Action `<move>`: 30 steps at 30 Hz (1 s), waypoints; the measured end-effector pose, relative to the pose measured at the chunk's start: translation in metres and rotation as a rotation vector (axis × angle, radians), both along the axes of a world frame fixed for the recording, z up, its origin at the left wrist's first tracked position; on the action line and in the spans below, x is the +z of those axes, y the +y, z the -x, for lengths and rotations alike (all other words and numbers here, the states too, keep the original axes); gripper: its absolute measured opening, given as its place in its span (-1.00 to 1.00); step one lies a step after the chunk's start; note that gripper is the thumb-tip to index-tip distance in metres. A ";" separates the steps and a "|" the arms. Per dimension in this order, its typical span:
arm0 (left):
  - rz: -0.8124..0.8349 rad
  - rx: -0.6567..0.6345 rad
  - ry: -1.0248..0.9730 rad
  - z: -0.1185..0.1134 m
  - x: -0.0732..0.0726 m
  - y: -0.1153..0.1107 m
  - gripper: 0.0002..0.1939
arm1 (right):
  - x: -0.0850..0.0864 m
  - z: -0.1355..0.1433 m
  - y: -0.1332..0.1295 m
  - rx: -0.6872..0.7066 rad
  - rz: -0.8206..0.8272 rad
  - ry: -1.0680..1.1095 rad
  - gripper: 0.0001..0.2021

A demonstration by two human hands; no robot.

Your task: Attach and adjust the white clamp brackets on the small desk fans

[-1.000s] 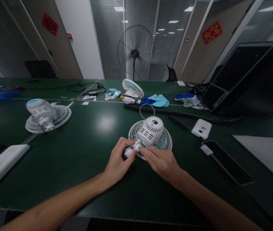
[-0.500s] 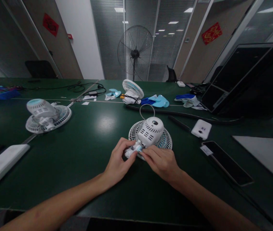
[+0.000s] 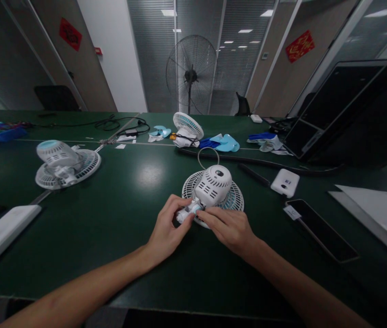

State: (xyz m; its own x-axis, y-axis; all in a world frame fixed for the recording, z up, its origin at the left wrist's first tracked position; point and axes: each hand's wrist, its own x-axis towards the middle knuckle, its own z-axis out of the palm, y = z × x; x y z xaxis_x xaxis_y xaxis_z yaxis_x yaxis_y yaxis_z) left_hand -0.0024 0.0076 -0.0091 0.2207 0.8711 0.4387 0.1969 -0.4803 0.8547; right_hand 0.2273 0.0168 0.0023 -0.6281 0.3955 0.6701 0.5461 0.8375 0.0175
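My left hand [image 3: 166,228] is clamped on a white clip [image 3: 184,214], thumb on the near side, fingers on the far side. My right hand [image 3: 232,226] has its fingertips bunched at a small light-blue knob [image 3: 196,209] beside the clip; I cannot tell whether they grip it. Both parts sit at the near left edge of the fan [image 3: 214,184] before me, which lies grille down on the green table [image 3: 139,282], motor cover up. To its right are a white power bank [image 3: 285,183] and a dark phone [image 3: 323,230]. Behind it runs a black tube [image 3: 265,162], then light-blue blades [image 3: 228,142]. Well to the left, a second fan [image 3: 58,157] lies grille down too.
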 end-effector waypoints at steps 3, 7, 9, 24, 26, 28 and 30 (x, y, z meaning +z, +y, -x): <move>-0.002 -0.003 0.000 0.000 0.000 0.000 -0.74 | 0.001 0.004 0.001 -0.007 0.002 0.047 -0.75; -0.005 0.001 -0.003 0.000 0.001 -0.001 -0.73 | 0.006 0.008 0.000 -0.049 0.027 0.082 -0.86; -0.004 -0.001 -0.002 -0.001 0.002 -0.001 -0.73 | 0.008 0.010 0.000 -0.067 0.028 0.073 -0.91; 0.001 0.010 -0.001 -0.002 0.002 0.000 -0.76 | 0.000 -0.003 0.006 0.078 -0.061 0.036 -0.72; -0.003 0.011 -0.005 -0.002 0.002 -0.001 -0.76 | 0.001 -0.001 0.007 0.079 -0.057 0.065 -0.75; -0.005 0.006 -0.002 -0.002 0.001 -0.001 -0.75 | 0.003 0.003 0.007 0.072 -0.045 0.094 -0.79; -0.007 0.002 0.004 -0.001 0.000 -0.001 -0.73 | 0.004 0.006 0.007 0.054 -0.023 0.113 -0.86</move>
State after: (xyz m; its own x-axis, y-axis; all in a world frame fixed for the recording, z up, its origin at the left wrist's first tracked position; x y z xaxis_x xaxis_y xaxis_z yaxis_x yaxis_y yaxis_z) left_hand -0.0013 0.0066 -0.0092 0.2207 0.8683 0.4441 0.2008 -0.4861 0.8505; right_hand 0.2212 0.0236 0.0062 -0.5676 0.3467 0.7467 0.5001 0.8657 -0.0219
